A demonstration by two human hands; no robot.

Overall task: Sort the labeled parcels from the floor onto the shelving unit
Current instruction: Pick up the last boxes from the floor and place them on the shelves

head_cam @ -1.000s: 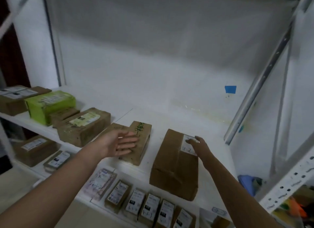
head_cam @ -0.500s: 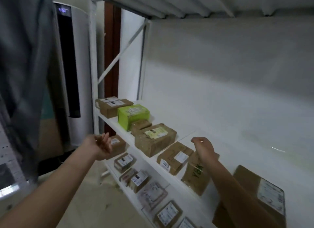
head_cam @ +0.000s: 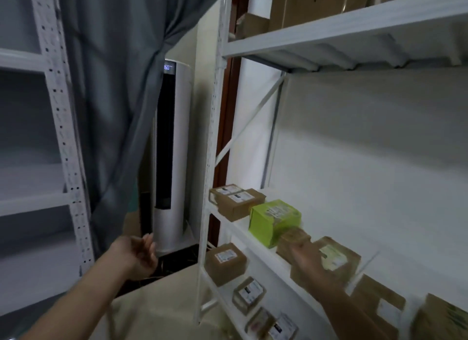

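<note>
White metal shelving unit (head_cam: 210,162), perforated uprights. Middle shelf, from left end: 2 brown parcels (head_cam: 239,204) touching, white labels up; lime-green box (head_cam: 274,220) just beside; small brown box (head_cam: 293,239), blurred; brown parcel with yellowish label (head_cam: 338,260); further parcels (head_cam: 377,301) to the right, blurred. Lower shelf: row of labeled parcels (head_cam: 225,262) lying flat, labels up.

To your right stands the shelving unit (head_cam: 210,142): parcels (head_cam: 238,204) line its middle shelf, more lie below, cartons (head_cam: 304,5) on top. Left of it stands a tower appliance (head_cam: 178,149), partly behind a curtain (head_cam: 121,86).
</note>
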